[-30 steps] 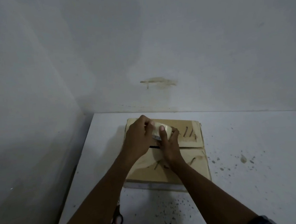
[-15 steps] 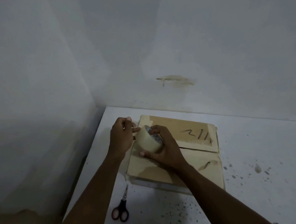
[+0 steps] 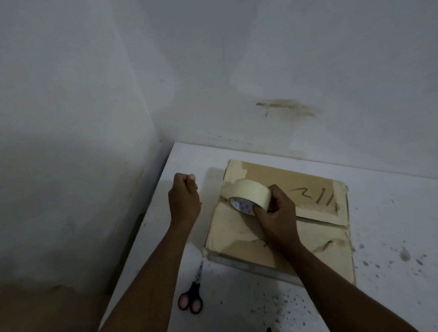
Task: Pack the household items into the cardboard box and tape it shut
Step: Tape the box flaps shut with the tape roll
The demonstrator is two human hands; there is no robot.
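A flat cardboard box [image 3: 279, 245] lies on the white table, its top flaps closed and dark marker strokes on the far flap. My right hand [image 3: 278, 213] grips a cream tape roll [image 3: 251, 189] standing on edge over the box's left end. My left hand [image 3: 185, 198] is off the box's left side above the table, fingers curled with thumb and fingertips pinched together. A faint pale strip of tape [image 3: 210, 184] seems to run from that pinch to the roll.
Black-handled scissors [image 3: 191, 294] lie on the table [image 3: 405, 228] in front of the box's left corner. Walls meet in a corner behind and to the left. Dark specks dot the table on the right.
My left hand has pulled away to the left of the roll, drawing the tape out. My right hand has shifted its grip and holds the roll over the box's left end.
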